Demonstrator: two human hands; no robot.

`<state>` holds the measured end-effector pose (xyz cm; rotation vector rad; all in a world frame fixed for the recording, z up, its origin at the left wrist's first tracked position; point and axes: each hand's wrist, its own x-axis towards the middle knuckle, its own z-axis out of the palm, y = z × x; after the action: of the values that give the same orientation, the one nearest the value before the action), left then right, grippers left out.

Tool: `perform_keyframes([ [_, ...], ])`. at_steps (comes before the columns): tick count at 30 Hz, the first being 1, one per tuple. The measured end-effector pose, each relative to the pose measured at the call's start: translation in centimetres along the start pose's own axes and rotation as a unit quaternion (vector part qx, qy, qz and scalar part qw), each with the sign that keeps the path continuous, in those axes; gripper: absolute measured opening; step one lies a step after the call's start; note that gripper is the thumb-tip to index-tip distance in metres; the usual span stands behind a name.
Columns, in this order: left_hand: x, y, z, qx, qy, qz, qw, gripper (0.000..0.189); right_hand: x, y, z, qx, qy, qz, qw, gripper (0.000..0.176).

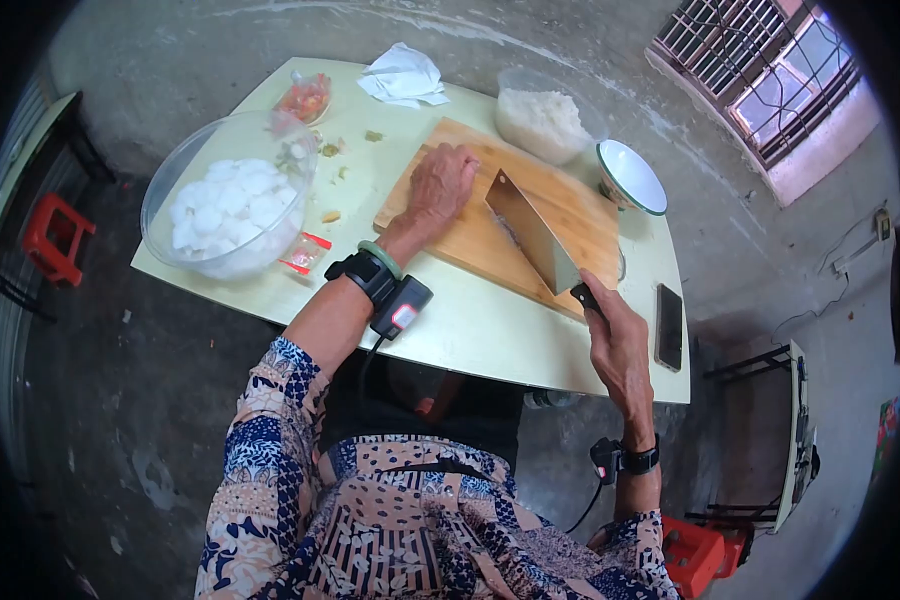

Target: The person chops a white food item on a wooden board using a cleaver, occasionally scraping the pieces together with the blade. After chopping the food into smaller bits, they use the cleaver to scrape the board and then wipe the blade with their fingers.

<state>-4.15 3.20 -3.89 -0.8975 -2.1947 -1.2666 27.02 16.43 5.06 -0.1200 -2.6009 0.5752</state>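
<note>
My right hand (620, 345) is wrapped round the black handle of a cleaver (535, 240). The cleaver's broad blade slants across a wooden cutting board (575, 205), its edge low over the wood. Some pale bits cling to the blade. On the left part of the same board rests my left hand (444, 185), fingers curled in and closed. Whatever may be under those fingers is hidden. A gap of bare board separates the left hand from the blade.
On the pale table (470, 325) stand a clear bowl (152, 215) of white pieces, a container of white shreds (545, 120), an enamel bowl (632, 178), a bag of orange-red pieces (305, 97), crumpled white paper (403, 75), a red-edged packet (306, 252) and a phone (669, 328).
</note>
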Motion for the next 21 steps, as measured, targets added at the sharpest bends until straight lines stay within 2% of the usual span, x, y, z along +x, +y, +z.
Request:
perform_keyframes([
  [4,0.3,-0.5,0.1,-0.004,-0.011,-0.009,1.000,0.019,-0.1,-0.8,-0.2,-0.004,-0.005,0.020,1.000,0.053],
  [7,0.2,-0.2,-0.1,-0.005,-0.009,-0.006,1.000,0.020,-0.2,-1.0,-0.2,0.009,0.028,0.010,1.000,0.052],
  [10,0.2,-0.2,0.2,-0.006,-0.008,-0.004,1.000,0.021,-0.3,-0.8,-0.1,-0.004,-0.003,0.018,1.000,0.052],
  [16,0.1,-0.2,0.0,-0.006,-0.010,-0.004,1.000,0.022,-0.6,-1.1,0.1,-0.001,0.045,0.016,0.999,0.053],
  [19,0.3,-0.3,0.2,-0.007,-0.016,-0.006,1.000,0.022,-0.7,-0.8,0.1,-0.015,0.009,0.026,1.000,0.054],
  [21,0.2,-0.6,0.1,0.000,-0.013,-0.009,1.000,0.022,-0.8,-1.0,0.1,-0.007,0.050,0.007,0.999,0.055],
])
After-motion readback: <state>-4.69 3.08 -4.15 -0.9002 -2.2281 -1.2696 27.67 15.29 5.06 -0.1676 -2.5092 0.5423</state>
